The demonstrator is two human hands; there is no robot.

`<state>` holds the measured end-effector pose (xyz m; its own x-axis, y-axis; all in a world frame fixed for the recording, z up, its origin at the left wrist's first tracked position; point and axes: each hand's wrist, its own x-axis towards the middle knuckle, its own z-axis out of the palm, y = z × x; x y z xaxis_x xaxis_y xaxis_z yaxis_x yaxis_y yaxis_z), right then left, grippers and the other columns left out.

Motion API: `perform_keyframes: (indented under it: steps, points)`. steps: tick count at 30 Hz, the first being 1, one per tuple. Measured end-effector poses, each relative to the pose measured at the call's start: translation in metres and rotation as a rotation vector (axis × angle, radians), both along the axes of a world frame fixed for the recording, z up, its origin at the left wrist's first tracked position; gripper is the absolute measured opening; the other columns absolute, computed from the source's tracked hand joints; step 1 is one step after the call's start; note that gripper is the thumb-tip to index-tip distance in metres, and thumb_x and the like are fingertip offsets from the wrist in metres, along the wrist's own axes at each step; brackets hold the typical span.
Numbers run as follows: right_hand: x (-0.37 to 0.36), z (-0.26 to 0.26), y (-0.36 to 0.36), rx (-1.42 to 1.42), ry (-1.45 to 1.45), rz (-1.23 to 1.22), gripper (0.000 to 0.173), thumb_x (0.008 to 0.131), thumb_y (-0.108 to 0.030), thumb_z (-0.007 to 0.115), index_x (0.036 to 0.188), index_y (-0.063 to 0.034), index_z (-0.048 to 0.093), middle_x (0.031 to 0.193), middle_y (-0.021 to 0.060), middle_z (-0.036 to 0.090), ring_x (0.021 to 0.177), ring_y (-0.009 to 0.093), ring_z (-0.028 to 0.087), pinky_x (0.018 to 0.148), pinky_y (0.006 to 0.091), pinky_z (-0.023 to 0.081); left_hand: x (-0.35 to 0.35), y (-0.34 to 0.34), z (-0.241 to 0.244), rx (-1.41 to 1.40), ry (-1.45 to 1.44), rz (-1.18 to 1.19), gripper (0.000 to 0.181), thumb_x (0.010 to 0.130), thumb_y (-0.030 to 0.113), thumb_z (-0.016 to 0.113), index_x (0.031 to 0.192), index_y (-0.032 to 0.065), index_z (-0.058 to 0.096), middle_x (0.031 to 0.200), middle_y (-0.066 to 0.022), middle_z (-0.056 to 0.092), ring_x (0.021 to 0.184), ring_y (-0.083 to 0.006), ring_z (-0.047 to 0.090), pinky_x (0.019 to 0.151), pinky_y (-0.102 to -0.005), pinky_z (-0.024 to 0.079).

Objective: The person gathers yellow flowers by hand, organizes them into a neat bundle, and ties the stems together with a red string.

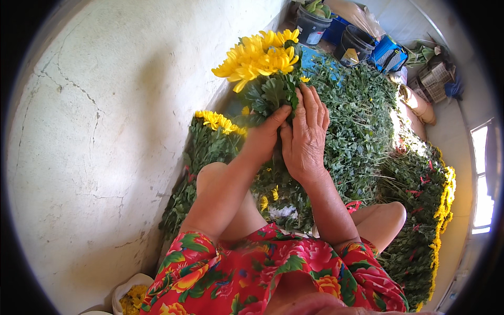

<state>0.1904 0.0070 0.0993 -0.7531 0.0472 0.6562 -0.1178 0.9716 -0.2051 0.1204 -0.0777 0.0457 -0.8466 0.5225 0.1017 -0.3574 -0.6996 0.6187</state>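
A bunch of yellow chrysanthemums (260, 57) with dark green leaves (267, 94) is raised in front of me, its flower heads pointing away. My left hand (264, 134) is closed around the bunch just below the leaves, thumb uppermost. My right hand (306, 136) lies along the bunch's right side, fingers extended and thumb apart, touching the leaves. The stem ends are hidden behind my hands. Below and to the left, more yellow chrysanthemum bunches (218, 123) lie along the wall.
Cut leafy stems (350, 114) cover the floor ahead. At right, stacked bunches with red ties (417, 193) show yellow heads along their outer edge. A cracked wall (98, 138) borders my left. Black buckets (313, 25) stand at the back. A sack of yellow petals (134, 297) sits lower left.
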Motion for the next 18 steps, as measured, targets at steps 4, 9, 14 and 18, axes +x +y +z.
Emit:
perform_keyframes:
  steps: [4,9,14,18]
  points:
    - [0.004,-0.002,0.000,-0.065,-0.011,0.033,0.071,0.081,-0.009,0.065,0.145,0.0076,0.038,0.153,0.0228,0.035,0.144,0.044,0.030,0.117,0.0585,0.021,0.000,-0.001,0.002,-0.043,-0.040,-0.056,0.043,0.094,0.014,0.068,0.135,0.0048,0.058,0.129,-0.0050,0.062,0.115,-0.0164,0.059,0.099,-0.0340,0.050]
    - [0.002,-0.002,-0.019,-0.099,-0.017,0.040,0.073,0.079,-0.011,0.065,0.145,0.0075,0.040,0.155,0.0241,0.032,0.145,0.046,0.026,0.118,0.0560,0.021,-0.007,-0.034,0.007,-0.212,-0.160,-0.095,0.047,0.096,0.014,0.065,0.140,0.0033,0.053,0.134,-0.0089,0.060,0.119,-0.0204,0.059,0.103,-0.0371,0.049]
    - [0.005,-0.024,-0.017,-0.310,-0.020,0.297,0.077,0.078,-0.022,0.075,0.145,0.0017,0.044,0.153,0.0255,0.032,0.143,0.048,0.028,0.116,0.0591,0.024,-0.005,-0.055,0.001,-0.243,-0.094,-0.008,0.052,0.102,0.029,0.056,0.144,0.0005,0.047,0.141,-0.0139,0.055,0.128,-0.0255,0.055,0.109,-0.0400,0.045]
    - [0.001,-0.080,0.034,-0.433,0.029,0.380,0.063,0.083,-0.008,0.074,0.142,-0.0054,0.051,0.143,0.0168,0.053,0.131,0.035,0.050,0.109,0.0418,0.042,-0.014,-0.079,-0.003,-0.237,-0.088,0.022,0.039,0.102,0.030,0.056,0.127,-0.0001,0.057,0.112,-0.0142,0.069,0.102,-0.0255,0.066,0.097,-0.0399,0.052]
